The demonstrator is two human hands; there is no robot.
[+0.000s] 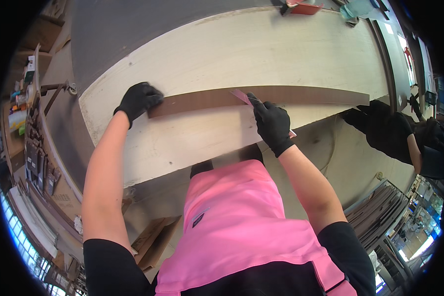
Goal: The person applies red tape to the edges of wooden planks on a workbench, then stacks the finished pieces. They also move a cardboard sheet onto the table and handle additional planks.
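Note:
A long, narrow brown strip with a wood-like face (199, 100) lies across the pale workbench board (222, 70). At its left end is my left hand (141, 100) in a black glove, its curled fingers touching the end of the strip. My right hand (273, 120), gloved in black too, is closed around a slim tool with a flat pinkish blade (240, 97); the exact kind of tool cannot be told. The blade lies over the middle of the strip, and the tool's other end shows below my palm.
A red tool or holder (306, 8) and a translucent bottle (359, 9) stand at the board's far edge. On the right, a co-worker's black-clad arm (388, 125) is close to the strip's end. Stacked brown strips (379, 211) are at lower right, cardboard (155, 240) at lower left.

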